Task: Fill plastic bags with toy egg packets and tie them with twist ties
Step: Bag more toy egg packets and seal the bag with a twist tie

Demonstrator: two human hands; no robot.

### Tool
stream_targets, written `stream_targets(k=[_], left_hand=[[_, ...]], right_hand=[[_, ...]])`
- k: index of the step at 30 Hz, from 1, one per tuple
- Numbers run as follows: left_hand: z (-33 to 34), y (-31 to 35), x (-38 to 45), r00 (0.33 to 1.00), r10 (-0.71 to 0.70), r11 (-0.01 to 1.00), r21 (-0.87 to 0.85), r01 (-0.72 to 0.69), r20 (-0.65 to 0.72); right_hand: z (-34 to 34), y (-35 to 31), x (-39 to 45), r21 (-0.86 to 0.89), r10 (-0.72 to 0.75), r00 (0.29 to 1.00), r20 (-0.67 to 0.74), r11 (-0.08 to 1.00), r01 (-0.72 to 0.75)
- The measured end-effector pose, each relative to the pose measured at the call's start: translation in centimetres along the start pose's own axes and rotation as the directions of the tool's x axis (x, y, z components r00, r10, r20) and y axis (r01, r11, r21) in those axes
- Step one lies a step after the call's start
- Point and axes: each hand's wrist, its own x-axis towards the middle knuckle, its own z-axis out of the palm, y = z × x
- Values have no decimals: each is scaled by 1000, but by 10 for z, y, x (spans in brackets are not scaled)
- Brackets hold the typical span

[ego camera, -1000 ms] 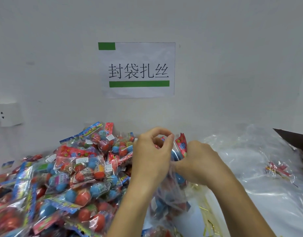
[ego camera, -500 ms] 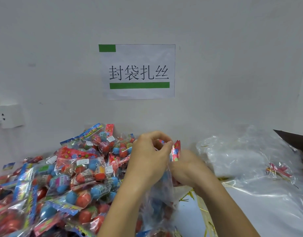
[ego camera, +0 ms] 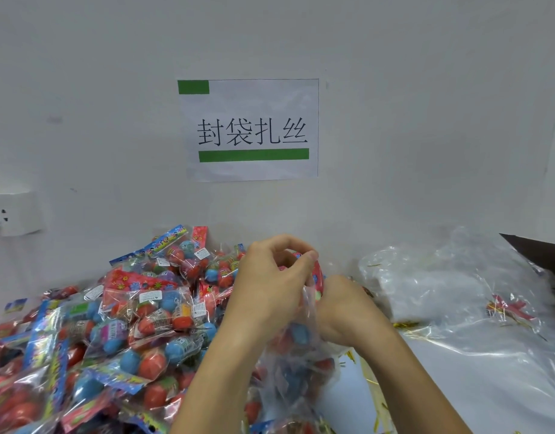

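A plain white wall (ego camera: 426, 89) is seen behind the white bench (ego camera: 495, 402). A paper sign (ego camera: 248, 130) with black characters and green bars is fixed to it. A white socket (ego camera: 15, 213) is mounted at left.

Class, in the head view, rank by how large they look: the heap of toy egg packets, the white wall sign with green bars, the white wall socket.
1. Heap of toy egg packets
2. White wall sign with green bars
3. White wall socket, cut off by the frame edge
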Motion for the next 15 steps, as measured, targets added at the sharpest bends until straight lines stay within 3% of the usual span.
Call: stream_targets(k=[3,6,10,15], left_hand=[[-1,2,-1,999,-11,1000,12,11,36],[-1,5,-3,996,-40,999,-7,40,83],[-3,12,-5,989,-78,989,-111,93,128],[-2,18,-8,984,-126,967,-205,150,127]], right_hand=[[3,0,5,93,10,999,33,996,-13],[6,0,5,76,-23,993,114,997,15],[8,3,4,34,17,998,54,999,-19],[-6,3,-4,-140,82,997,-2,987,-82]])
